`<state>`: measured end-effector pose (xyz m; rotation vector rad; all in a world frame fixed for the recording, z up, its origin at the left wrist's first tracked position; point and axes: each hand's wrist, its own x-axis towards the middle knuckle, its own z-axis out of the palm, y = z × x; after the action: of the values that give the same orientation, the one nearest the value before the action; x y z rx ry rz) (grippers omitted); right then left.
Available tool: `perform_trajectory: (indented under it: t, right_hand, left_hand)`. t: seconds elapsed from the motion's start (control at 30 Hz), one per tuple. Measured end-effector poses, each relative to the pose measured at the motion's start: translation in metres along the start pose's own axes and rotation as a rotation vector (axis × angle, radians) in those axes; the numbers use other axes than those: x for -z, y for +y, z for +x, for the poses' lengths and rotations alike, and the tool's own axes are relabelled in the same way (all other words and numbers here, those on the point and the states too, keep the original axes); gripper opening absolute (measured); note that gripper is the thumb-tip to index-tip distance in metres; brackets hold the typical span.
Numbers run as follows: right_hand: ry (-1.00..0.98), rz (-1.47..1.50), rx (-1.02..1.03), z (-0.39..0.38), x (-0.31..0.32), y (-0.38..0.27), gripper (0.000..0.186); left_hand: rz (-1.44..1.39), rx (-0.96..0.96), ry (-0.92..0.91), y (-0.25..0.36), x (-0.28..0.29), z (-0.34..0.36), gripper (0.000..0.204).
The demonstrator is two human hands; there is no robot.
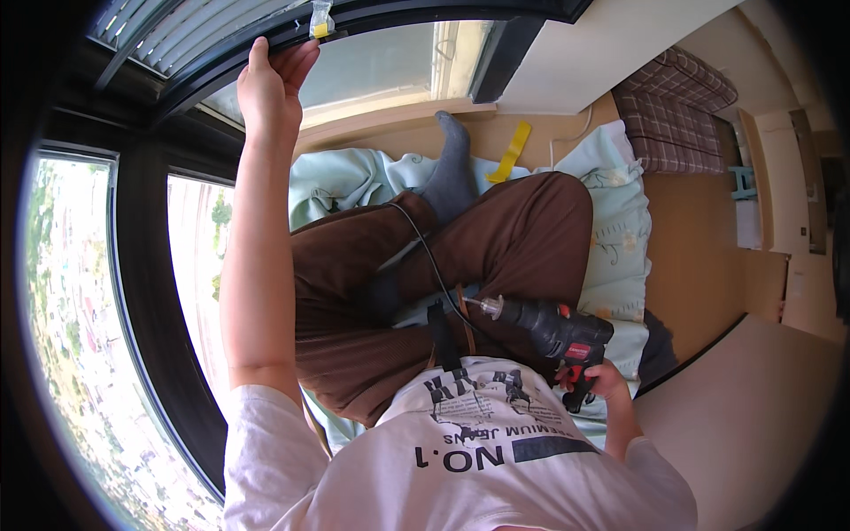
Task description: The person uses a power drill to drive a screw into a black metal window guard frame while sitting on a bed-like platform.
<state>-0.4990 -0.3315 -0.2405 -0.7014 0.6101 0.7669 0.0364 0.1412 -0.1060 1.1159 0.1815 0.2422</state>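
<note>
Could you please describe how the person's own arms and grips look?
The left short white fabric sleeve and the matching right sleeve leave the forearms bare. The left grip and right grip wear no glove; no watch shows on the left wrist.

The dark window frame (208, 82) walls off my left fingers (305, 65) at far left. Between it and my bent right knee (560, 203), there is passing room above the blanket (347, 177); nearer, the drill (558, 330) and looping cable (432, 255) obstruct my lap (354, 296).
</note>
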Motion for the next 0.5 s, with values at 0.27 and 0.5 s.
perform_trajectory:
  t: [0.27, 0.5]
  right_hand:
    - [0.332, -0.482, 0.385, -0.002, -0.006, -0.028, 0.094]
    - [0.571, -1.356, 1.094, 0.034, -0.149, -0.201, 0.043]
  left_hand:
    - [0.006, -0.029, -0.002, 0.003, -0.007, -0.011, 0.037]
    - [0.015, -0.031, -0.031, 0.002, -0.009, -0.015, 0.039]
